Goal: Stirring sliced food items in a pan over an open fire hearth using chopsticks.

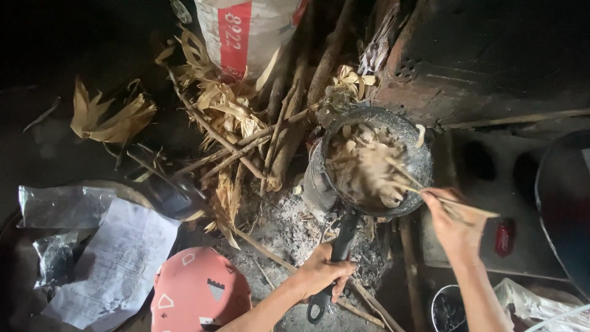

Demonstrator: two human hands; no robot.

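A blackened pan (418,161) full of pale sliced food (362,165) sits over an ash-covered fireplace. My left hand (324,268) grips the pan's black handle (340,253) below the pan. At the pan's right edge, my right hand (453,222) holds a pair of wooden chopsticks (413,183) whose tips reach into the food.
Firewood sticks (289,123) and dry husks (224,104) lie left of the pan. A white and red sack (246,34) stands behind them. A pink stool (198,289), papers (120,261) and plastic bags (61,206) lie at the lower left. A brick stove (485,61) and a small metal pot (448,307) are at the right.
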